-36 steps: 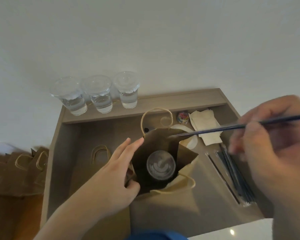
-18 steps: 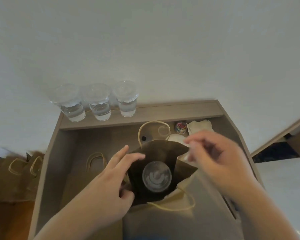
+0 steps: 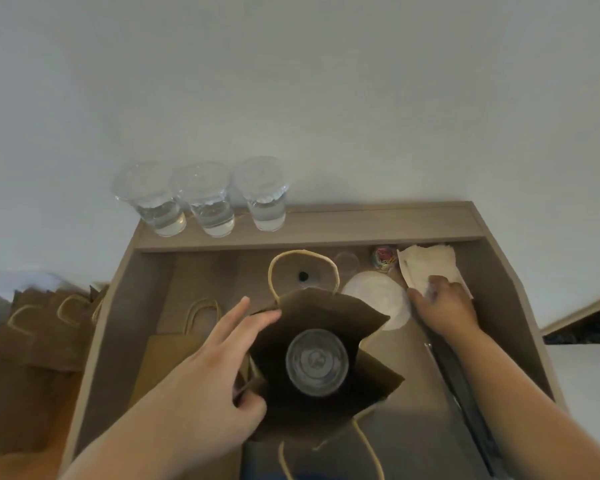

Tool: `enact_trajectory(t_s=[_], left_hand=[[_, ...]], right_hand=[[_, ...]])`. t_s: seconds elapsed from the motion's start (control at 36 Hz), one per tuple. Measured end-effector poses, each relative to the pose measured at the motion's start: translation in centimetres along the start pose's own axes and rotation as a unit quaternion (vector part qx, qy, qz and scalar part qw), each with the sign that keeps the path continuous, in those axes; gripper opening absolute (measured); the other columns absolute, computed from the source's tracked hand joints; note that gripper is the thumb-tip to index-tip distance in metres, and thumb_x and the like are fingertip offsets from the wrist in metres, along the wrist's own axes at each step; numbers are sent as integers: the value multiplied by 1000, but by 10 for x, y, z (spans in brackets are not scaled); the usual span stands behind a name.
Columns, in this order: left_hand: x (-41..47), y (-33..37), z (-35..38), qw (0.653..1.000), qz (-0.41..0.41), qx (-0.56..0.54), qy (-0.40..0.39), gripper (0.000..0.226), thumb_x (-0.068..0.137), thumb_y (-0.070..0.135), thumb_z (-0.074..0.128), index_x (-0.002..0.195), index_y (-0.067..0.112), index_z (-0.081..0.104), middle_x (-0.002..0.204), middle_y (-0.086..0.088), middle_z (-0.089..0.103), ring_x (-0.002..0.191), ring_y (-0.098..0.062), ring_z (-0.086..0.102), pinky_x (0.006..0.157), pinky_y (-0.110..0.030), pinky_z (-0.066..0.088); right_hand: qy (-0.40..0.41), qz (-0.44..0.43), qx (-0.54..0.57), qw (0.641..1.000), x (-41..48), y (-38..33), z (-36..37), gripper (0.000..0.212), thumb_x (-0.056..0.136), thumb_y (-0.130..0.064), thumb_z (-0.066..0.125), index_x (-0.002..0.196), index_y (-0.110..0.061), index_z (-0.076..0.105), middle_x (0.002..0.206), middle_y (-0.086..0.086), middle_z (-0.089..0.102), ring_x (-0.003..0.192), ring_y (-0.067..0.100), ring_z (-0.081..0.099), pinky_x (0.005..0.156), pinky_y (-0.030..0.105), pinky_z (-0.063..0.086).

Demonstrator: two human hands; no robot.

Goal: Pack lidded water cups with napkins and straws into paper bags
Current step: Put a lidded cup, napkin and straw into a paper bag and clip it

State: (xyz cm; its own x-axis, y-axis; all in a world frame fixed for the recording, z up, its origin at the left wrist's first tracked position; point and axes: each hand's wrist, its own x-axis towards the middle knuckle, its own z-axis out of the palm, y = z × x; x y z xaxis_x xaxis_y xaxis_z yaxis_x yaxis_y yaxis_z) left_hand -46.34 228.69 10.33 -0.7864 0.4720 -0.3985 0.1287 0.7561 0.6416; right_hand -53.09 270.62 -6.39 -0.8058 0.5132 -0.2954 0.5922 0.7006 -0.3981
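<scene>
Far left, off the tabletop, spare bags lie in a loose stack, handles up, probably kept there so the working space stays free. At the back ledge three cups stand in a row, lidded and part full of water, touching or nearly so, waiting their turn. A flat bag lies just beside the left hand, next in line by the look of it. That hand grips the left wall of the bag, two fingers laid straight along the rim and the thumb tucked against the side, which spreads the mouth and steadies the paper so things can drop in from above. In the bag, upright on its floor, sits the cup, lid on; the inside is dark, and I can make out no napkin or straw there. Past the far handle lies a pale stack of lids, with a small jar of coloured bits behind it. The right hand has its fingers curled down on the near corner of the napkins, apparently pinching the top sheet (lifting only one is the tricky part). Nearer, along the right side, dark straws lie in a bundle, within that hand's reach.
</scene>
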Motion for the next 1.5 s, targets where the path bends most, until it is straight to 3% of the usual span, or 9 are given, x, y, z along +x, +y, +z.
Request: enact_trajectory(t_s=[0.11, 0.36, 0.58, 0.75, 0.92, 1.08, 1.28, 1.39, 1.5], left_hand=[[2, 1, 3, 1000, -8, -5, 2, 95, 87, 27, 68, 141, 81, 11, 154, 53, -11, 74, -2, 72, 61, -16, 52], [5, 7, 14, 1000, -12, -3, 15, 99, 86, 28, 70, 140, 82, 8, 148, 56, -12, 77, -1, 72, 60, -16, 54], [1, 9, 19, 999, -20, 12, 46, 97, 82, 34, 66, 141, 83, 7, 155, 52, -10, 76, 1, 71, 62, -21, 57], [-3, 7, 20, 998, -19, 10, 65, 94, 80, 39, 66, 140, 83, 8, 150, 55, -9, 88, 9, 69, 66, -21, 61], [-6, 3, 22, 997, -11, 21, 79, 90, 77, 45, 60, 142, 81, 10, 159, 47, -4, 87, 8, 68, 72, -23, 59], [-9, 1, 22, 997, 2, 23, 69, 90, 76, 46, 59, 143, 80, 10, 150, 54, -6, 84, 8, 70, 74, -20, 56], [-9, -3, 21, 997, 15, 32, 70, 88, 79, 44, 61, 142, 80, 11, 163, 43, -2, 89, 8, 67, 83, -18, 56], [-9, -5, 19, 997, 16, 30, 62, 87, 80, 45, 61, 139, 83, 9, 160, 47, -3, 94, -4, 70, 80, -18, 55], [-8, -6, 15, 998, 24, 32, 46, 88, 82, 43, 64, 142, 81, 11, 157, 50, -7, 110, -10, 70, 98, -29, 58]], right_hand=[[24, 26, -38, 999, 23, -2, 12, 68, 103, -67, 38, 141, -12, 51, 136, 25, 59, 123, 42, 58, 103, 52, 51], [9, 35, -52, 998, 44, 4, 18, 63, 95, -57, 52, 142, -15, 45, 135, 25, 56, 124, 44, 55, 98, 50, 49], [-27, 69, -19, 997, 54, 5, 14, 59, 95, -47, 29, 144, -16, 42, 144, 27, 48, 131, 48, 48, 108, 55, 44], [-23, 85, 33, 996, 59, 9, 11, 56, 100, -41, 36, 153, -23, 37, 145, 25, 49, 129, 48, 51, 103, 49, 48], [19, 115, 103, 988, 56, 6, 14, 46, 98, -34, 49, 136, -7, 51, 132, 22, 60, 113, 44, 58, 82, 41, 48], [30, 91, 113, 989, 48, 10, 13, 44, 105, -27, 47, 141, -3, 55, 137, 24, 60, 122, 45, 59, 85, 39, 42], [117, 23, 170, 978, 2, 9, 4, 13, 97, -28, 57, 92, -15, 58, 88, 11, 66, 77, 30, 65, 66, 41, 60], [164, 10, 236, 958, -50, 14, -6, 10, 98, -34, 60, 92, -30, 53, 88, 1, 64, 77, 23, 68, 55, 29, 52], [209, -14, 271, 940, -113, 11, -26, 9, 95, -45, 57, 92, -37, 56, 83, -6, 65, 74, 18, 68, 55, 27, 48]])
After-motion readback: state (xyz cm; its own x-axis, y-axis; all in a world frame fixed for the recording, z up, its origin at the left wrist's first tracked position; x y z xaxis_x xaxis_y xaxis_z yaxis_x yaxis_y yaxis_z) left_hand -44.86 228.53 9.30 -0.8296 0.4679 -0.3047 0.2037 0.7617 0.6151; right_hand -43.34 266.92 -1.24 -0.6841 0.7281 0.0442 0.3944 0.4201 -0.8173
